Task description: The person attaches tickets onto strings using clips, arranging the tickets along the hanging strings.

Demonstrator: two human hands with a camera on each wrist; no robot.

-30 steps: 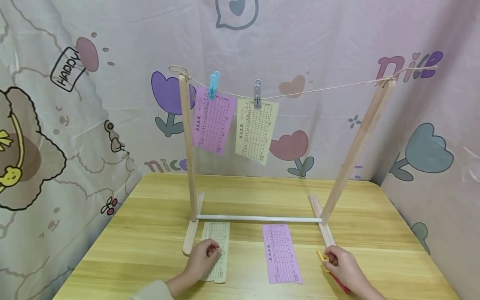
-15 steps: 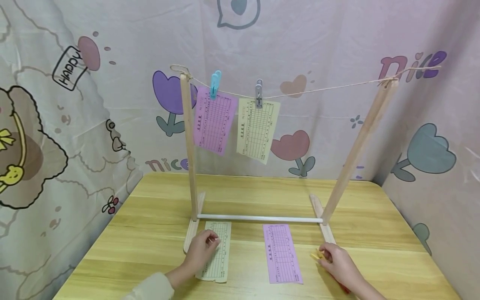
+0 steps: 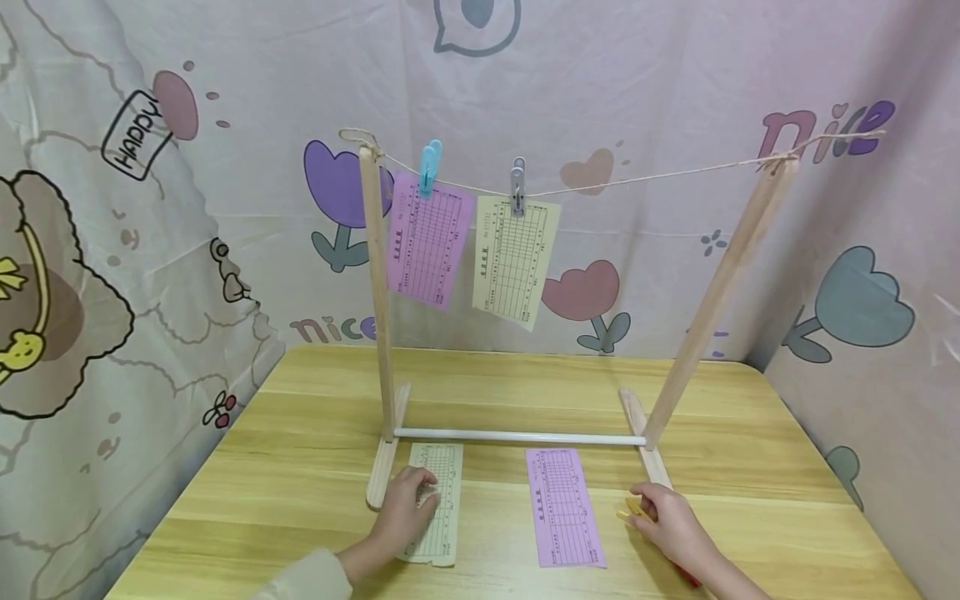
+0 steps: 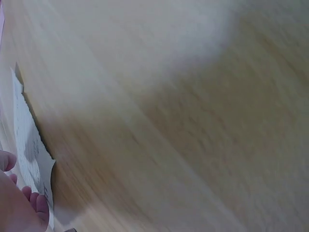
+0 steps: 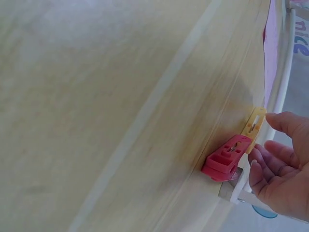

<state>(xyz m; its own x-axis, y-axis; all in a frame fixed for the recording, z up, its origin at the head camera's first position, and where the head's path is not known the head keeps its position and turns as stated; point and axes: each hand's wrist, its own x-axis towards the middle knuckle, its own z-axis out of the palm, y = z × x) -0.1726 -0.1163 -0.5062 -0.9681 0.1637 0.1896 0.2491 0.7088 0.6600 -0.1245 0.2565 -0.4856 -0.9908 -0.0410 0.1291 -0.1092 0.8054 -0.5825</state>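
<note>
In the head view my left hand (image 3: 407, 510) is over a pale green printed slip (image 3: 442, 533) lying on the table, its fingers loosely bent with a gap to the thumb. The left wrist view shows the slip's torn edge (image 4: 36, 150) beside the fingers; contact is unclear. At the right, my right hand (image 3: 675, 525) pinches a yellow clothespin (image 5: 254, 122) between thumb and fingers. A red clothespin (image 5: 227, 158) lies right beside it, mostly hidden under the hand in the head view. A pink printed slip (image 3: 566, 508) lies between the hands.
A wooden stand with a left post (image 3: 377, 292), right post (image 3: 720, 308) and white crossbar (image 3: 517, 436) spans the table (image 3: 300, 467). From its string (image 3: 637, 179) hang a pink slip (image 3: 429, 242) under a blue clothespin (image 3: 430, 167) and a yellow slip (image 3: 516, 258) under a grey clothespin (image 3: 517, 187).
The yellow clothespin has turned and shifted slightly left in my right hand, away from the red one. My left thumb and fingers have spread a little apart above the green slip.
</note>
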